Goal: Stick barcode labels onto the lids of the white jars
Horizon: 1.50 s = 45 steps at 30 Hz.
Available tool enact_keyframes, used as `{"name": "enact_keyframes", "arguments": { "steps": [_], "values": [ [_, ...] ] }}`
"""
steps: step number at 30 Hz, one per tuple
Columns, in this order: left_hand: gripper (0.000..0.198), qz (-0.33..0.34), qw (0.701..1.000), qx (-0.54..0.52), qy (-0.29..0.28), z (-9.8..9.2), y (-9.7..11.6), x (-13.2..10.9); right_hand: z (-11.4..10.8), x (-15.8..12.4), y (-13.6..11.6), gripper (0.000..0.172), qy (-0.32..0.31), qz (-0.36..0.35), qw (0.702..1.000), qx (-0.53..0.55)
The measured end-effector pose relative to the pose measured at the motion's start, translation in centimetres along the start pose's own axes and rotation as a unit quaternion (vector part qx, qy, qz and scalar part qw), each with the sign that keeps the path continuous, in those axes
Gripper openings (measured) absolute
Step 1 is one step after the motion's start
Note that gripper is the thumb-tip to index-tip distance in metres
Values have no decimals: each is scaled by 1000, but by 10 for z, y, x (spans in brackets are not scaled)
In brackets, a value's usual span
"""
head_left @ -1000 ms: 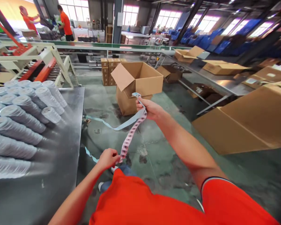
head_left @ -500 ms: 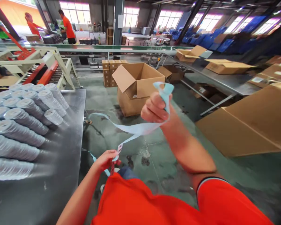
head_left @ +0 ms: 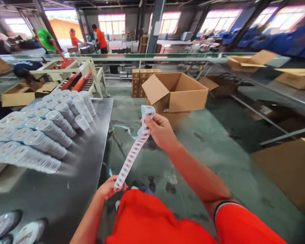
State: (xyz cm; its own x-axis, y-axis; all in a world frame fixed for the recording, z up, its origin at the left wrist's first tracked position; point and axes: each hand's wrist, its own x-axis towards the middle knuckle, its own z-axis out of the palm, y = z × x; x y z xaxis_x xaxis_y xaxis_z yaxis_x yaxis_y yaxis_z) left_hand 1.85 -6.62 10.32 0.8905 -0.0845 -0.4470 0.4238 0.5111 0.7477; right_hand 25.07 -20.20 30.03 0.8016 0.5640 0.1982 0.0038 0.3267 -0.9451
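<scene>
Head view: the right hand (head_left: pixel 161 132) pinches the top of a pale blue strip of printed labels (head_left: pixel 133 152) (a loose length droops behind it), while the left hand (head_left: pixel 108 188) closes on the strip's lower end, just beside a steel desk (head_left: pixel 86 162) carrying wrapped stacks of round discs (head_left: pixel 53 132).

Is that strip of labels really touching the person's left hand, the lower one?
Touching. The head view shows the lower end of the label strip lying against the fingers of the left hand, with no gap between them.
</scene>
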Motion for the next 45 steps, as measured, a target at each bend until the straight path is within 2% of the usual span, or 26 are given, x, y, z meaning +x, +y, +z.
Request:
{"name": "enact_keyframes", "arguments": {
  "steps": [3,7,10,12,14,18,21,24,26,30,34,36,37,39,40,43,45],
  "values": [
    [30,43,997,-69,5,2,-1,-19,23,25,10,44,15,-32,999,-6],
    [30,110,981,-156,37,14,6,-36,51,62,18,38,-13,-81,996,-42],
    [52,140,971,-183,56,23,9,-51,66,87,25,37,-14,-100,993,-57],
    [63,160,971,-161,73,27,10,-63,72,100,31,37,-7,-99,994,-55],
    [64,168,975,-102,106,32,11,-74,77,109,35,37,-7,-98,994,-46],
    [42,143,965,1,218,42,16,-90,91,117,40,38,-35,-91,995,-34],
    [33,177,934,70,303,49,18,-95,105,113,39,39,-64,-80,994,-24],
    [27,221,885,122,391,51,8,-97,117,97,38,40,-86,-52,995,10],
    [27,209,862,108,448,48,-9,-97,121,76,43,40,-106,-16,994,39],
    [35,156,822,17,547,36,-67,-99,124,15,71,39,-179,84,978,60],
    [42,101,804,-4,586,27,-130,-106,128,-47,112,34,-291,180,938,51],
    [46,86,768,-10,635,29,-146,-113,131,-72,128,30,-335,199,920,37],
    [51,88,740,-18,667,32,-147,-117,133,-83,135,29,-355,194,914,22],
    [62,115,688,-40,715,43,-137,-125,134,-104,145,26,-403,158,902,-13],
    [64,138,679,-55,719,51,-127,-129,134,-113,149,26,-431,130,893,-28],
    [56,263,693,-49,670,77,-85,-136,131,-138,157,24,-508,36,859,-49],
    [48,309,694,-44,649,93,-62,-138,127,-149,162,21,-543,-28,837,-62]
  ]
}}
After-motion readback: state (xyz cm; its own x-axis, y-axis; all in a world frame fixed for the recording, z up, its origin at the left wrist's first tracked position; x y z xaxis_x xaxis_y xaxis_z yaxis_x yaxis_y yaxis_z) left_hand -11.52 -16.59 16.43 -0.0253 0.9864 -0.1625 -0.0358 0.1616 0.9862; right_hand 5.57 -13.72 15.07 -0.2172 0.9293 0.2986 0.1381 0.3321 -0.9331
